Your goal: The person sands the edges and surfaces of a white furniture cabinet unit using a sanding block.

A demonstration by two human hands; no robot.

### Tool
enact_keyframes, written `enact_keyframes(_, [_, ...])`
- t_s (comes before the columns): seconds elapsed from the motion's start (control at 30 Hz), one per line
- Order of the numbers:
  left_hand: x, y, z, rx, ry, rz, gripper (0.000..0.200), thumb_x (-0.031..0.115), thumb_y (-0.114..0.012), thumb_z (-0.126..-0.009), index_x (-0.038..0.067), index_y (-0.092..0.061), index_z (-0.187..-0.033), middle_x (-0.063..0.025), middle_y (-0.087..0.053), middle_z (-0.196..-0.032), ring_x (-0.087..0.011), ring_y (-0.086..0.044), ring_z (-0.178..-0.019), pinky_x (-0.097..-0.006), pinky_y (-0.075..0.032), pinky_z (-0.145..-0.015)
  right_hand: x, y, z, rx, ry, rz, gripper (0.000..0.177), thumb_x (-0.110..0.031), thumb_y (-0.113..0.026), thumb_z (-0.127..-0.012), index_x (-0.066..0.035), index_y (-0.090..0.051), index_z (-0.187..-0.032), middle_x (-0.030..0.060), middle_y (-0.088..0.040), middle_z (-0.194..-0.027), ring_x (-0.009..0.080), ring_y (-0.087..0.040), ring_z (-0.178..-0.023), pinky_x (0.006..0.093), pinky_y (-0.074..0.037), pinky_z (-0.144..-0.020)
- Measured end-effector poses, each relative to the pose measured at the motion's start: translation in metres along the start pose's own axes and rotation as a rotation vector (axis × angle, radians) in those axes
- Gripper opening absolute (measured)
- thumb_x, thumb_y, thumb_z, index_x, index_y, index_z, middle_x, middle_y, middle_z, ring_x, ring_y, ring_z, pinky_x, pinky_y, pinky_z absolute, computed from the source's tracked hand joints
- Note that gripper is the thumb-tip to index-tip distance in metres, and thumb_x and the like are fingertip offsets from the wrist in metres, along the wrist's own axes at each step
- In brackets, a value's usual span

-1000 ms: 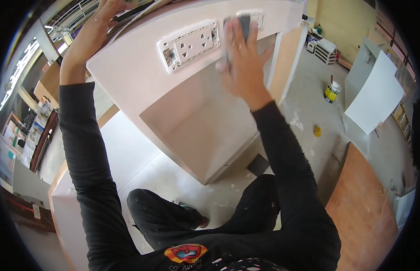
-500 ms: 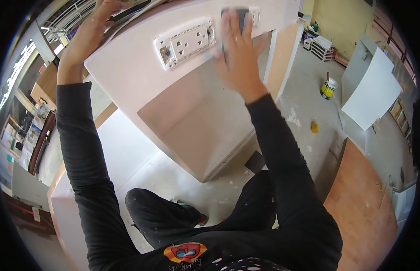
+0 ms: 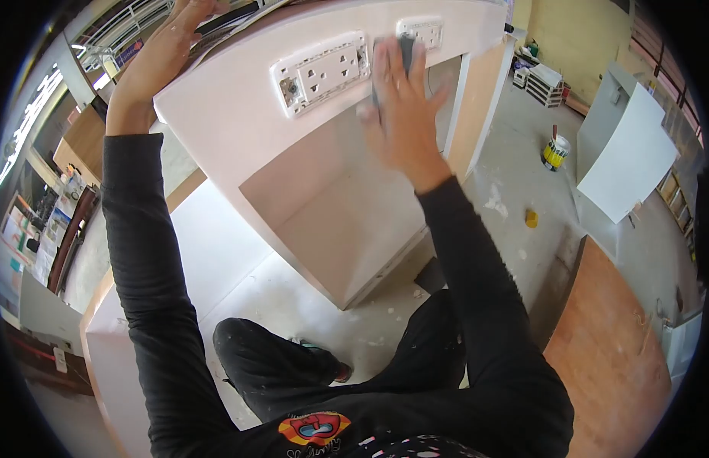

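My right hand (image 3: pixel 406 126) presses a dark grey piece of sandpaper (image 3: pixel 406 50) flat against the pinkish-white front of a cabinet (image 3: pixel 217 114), fingers spread over it. The hand is slightly blurred. It lies between two white electrical outlets: the larger outlet (image 3: pixel 322 74) to its left and a smaller outlet (image 3: pixel 429 32) just above and to the right, partly covered by the sandpaper. At the cabinet's top left corner rests my left hand (image 3: pixel 160 57), its fingers stretched over the top edge and partly cut off by the frame.
Below the outlets the cabinet has an open compartment (image 3: pixel 347 198). A dark square sheet (image 3: pixel 431 275) lies on the floor near my knees. To the right are a paint can (image 3: pixel 554 153), a yellow cup (image 3: pixel 531 219), a wooden board (image 3: pixel 610 343) and a white panel (image 3: pixel 629 153).
My right hand and the sandpaper have slid slightly down the cabinet front, uncovering more of the smaller outlet. The view has shifted a little; my left hand stays at the top edge.
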State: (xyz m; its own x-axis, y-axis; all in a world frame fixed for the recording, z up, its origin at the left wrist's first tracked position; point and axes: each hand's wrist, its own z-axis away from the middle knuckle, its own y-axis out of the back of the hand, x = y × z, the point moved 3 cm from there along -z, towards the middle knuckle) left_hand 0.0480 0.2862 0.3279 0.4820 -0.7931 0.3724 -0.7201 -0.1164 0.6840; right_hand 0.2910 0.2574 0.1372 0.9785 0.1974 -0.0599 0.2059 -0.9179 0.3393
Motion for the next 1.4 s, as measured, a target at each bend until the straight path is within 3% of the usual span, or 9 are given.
enact_keyframes(0.1, [-0.005,-0.001,-0.001,0.019,0.03,-0.006,0.091,0.073,-0.024,-0.102,0.005,-0.017,-0.162,-0.0179,-0.055,-0.133,-0.0285,-0.048,-0.131,-0.0416,-0.036,-0.111,0.008,0.002,-0.034,0.115,0.041,0.048,0.084,-0.045,-0.057,-0.093,-0.009,-0.025,-0.162,0.012,-0.021,-0.169,0.0432,-0.016,-0.154,0.0824,-0.006,-0.105])
enact_keyframes(0.33, [-0.03,0.007,-0.013,-0.022,-0.01,-0.005,0.09,0.071,-0.025,-0.103,0.004,-0.018,-0.162,-0.0192,-0.055,-0.135,-0.0286,-0.048,-0.131,-0.0404,-0.035,-0.112,0.002,-0.006,-0.005,-0.034,-0.05,0.007,0.079,-0.043,-0.056,-0.095,-0.007,-0.028,-0.16,0.0106,-0.024,-0.168,0.0436,-0.018,-0.153,0.0822,-0.009,-0.105])
enact_keyframes(0.4, [-0.022,0.004,-0.01,-0.051,-0.062,0.02,0.09,0.071,-0.024,-0.103,0.004,-0.019,-0.161,-0.0197,-0.055,-0.136,-0.0285,-0.049,-0.131,-0.0405,-0.035,-0.112,0.012,0.004,-0.059,0.185,0.121,0.06,0.083,-0.047,-0.057,-0.095,-0.008,-0.025,-0.161,0.0106,-0.021,-0.169,0.042,-0.016,-0.154,0.0831,-0.008,-0.104])
enact_keyframes(0.5, [-0.007,0.002,-0.002,-0.003,-0.114,-0.005,0.088,0.07,-0.024,-0.103,0.003,-0.022,-0.16,-0.0204,-0.055,-0.135,-0.0282,-0.049,-0.13,-0.0402,-0.035,-0.112,0.0,-0.004,-0.015,0.139,0.072,-0.059,0.08,-0.045,-0.057,-0.095,-0.007,-0.029,-0.159,0.0104,-0.026,-0.167,0.0431,-0.019,-0.152,0.0837,-0.007,-0.104])
enact_keyframes(0.7, [0.002,-0.004,0.001,-0.019,-0.005,0.021,0.088,0.07,-0.023,-0.104,0.002,-0.021,-0.16,-0.0201,-0.054,-0.138,-0.0286,-0.049,-0.131,-0.0396,-0.034,-0.113,0.008,0.002,-0.042,0.122,0.054,-0.007,0.076,-0.038,-0.053,-0.094,-0.007,-0.028,-0.16,0.0124,-0.025,-0.167,0.0445,-0.017,-0.153,0.0814,-0.003,-0.106])
enact_keyframes(0.97, [-0.013,-0.001,-0.009,-0.019,-0.133,0.05,0.065,0.059,-0.027,-0.109,0.004,-0.039,-0.142,-0.0068,-0.05,-0.113,-0.0173,-0.048,-0.11,-0.0352,-0.037,-0.105,0.008,-0.005,0.006,0.035,0.101,-0.053,0.077,-0.037,-0.055,-0.093,-0.011,-0.029,-0.161,0.0071,-0.027,-0.168,0.0431,-0.018,-0.153,0.0822,-0.005,-0.105])
enact_keyframes(1.1, [-0.024,-0.002,-0.016,-0.018,-0.195,0.105,0.073,0.06,-0.026,-0.108,0.002,-0.033,-0.151,-0.0089,-0.052,-0.122,-0.0185,-0.049,-0.114,-0.0342,-0.037,-0.106,0.017,0.007,-0.06,0.127,0.24,-0.029,0.079,-0.042,-0.053,-0.093,-0.013,-0.028,-0.161,0.0069,-0.024,-0.169,0.0437,-0.012,-0.155,0.0818,-0.004,-0.106])
enact_keyframes(1.3, [0.004,-0.002,0.002,0.118,-0.018,0.026,0.086,0.064,-0.024,-0.106,-0.001,-0.016,-0.161,-0.0143,-0.053,-0.137,-0.0219,-0.051,-0.12,-0.0341,-0.039,-0.107,0.016,-0.015,0.007,0.032,0.111,-0.093,0.077,-0.041,-0.052,-0.094,-0.013,-0.028,-0.161,0.0081,-0.024,-0.169,0.0437,-0.012,-0.155,0.0815,-0.002,-0.107])
enact_keyframes(1.4, [0.005,0.002,0.0,0.004,0.021,-0.036,0.087,0.066,-0.024,-0.105,-0.002,-0.019,-0.16,-0.0154,-0.055,-0.134,-0.0227,-0.052,-0.123,-0.0341,-0.039,-0.107,0.016,0.001,-0.044,0.116,0.178,-0.083,0.08,-0.041,-0.054,-0.091,-0.012,-0.027,-0.161,0.0077,-0.022,-0.169,0.0439,-0.012,-0.155,0.0811,-0.001,-0.107])
